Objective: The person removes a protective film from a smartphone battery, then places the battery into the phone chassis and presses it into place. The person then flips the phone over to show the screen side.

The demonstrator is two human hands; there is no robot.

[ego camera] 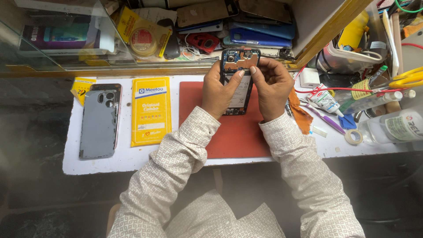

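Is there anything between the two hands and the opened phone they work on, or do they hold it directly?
Nothing visible stands between them. The left hand and the right hand grip the opened phone directly by its sides, both thumbs pressing on its exposed inside, above the red mat. The grey back cover lies apart, far to the left.

An opened phone (240,79) with its back cover off sits upright in the upper centre of the frame, above a red mat. Its circuit board shows at the top (blue and copper-coloured parts), with a pale battery below.
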